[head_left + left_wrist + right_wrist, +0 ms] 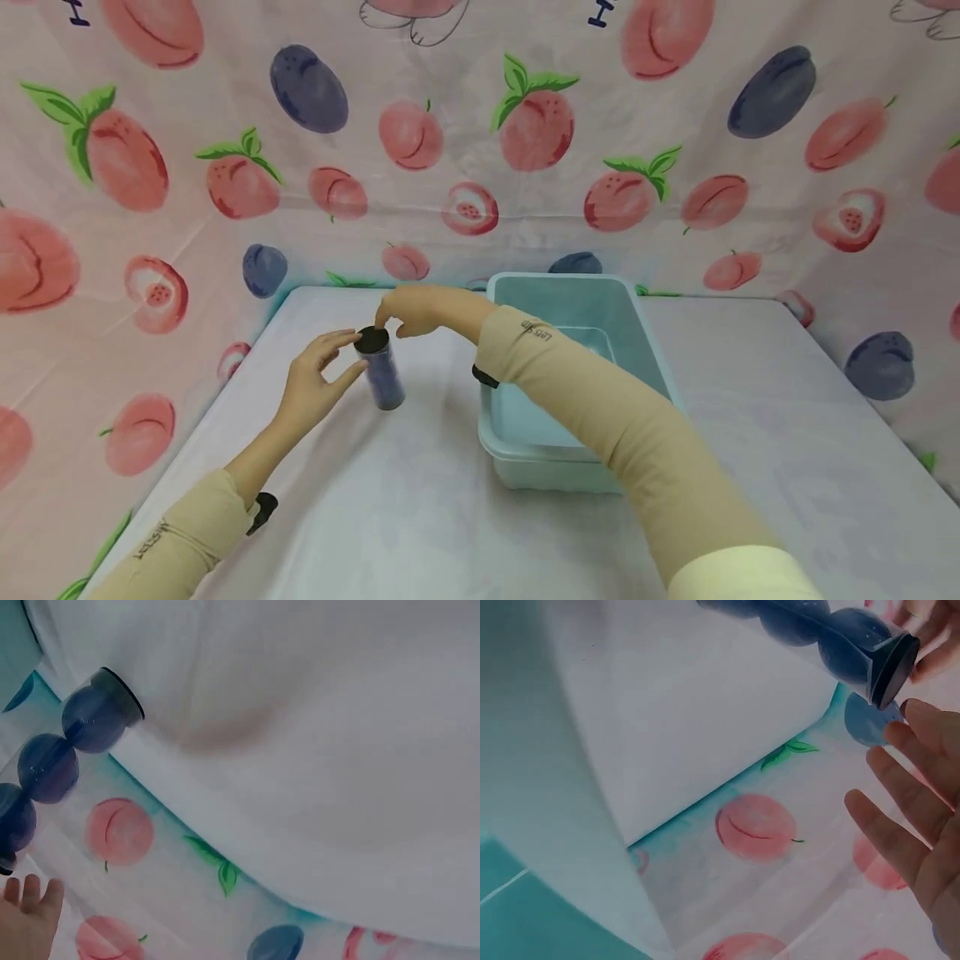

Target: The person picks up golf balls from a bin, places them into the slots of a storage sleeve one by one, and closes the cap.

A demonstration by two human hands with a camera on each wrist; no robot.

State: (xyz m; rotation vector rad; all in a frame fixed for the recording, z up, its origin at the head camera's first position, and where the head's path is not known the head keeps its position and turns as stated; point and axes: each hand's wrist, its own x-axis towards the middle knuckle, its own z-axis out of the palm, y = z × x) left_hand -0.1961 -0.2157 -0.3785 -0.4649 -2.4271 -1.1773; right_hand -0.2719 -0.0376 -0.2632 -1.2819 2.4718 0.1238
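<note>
A clear tube with a black lid stands on the left part of the white table. Several dark blue balls are stacked inside it, seen through its wall in both wrist views. My left hand is at the tube's left side, fingers and thumb spread near the lid. From behind and right, my right hand reaches down with its fingertips at the lid's edge. In the right wrist view, the fingers of that hand are extended beside the lid. Whether either hand touches the tube is hard to tell.
Right of the tube stands a light blue plastic basin, under my right forearm. The white table reaches back to a fruit-print cloth, which hangs behind and at both sides.
</note>
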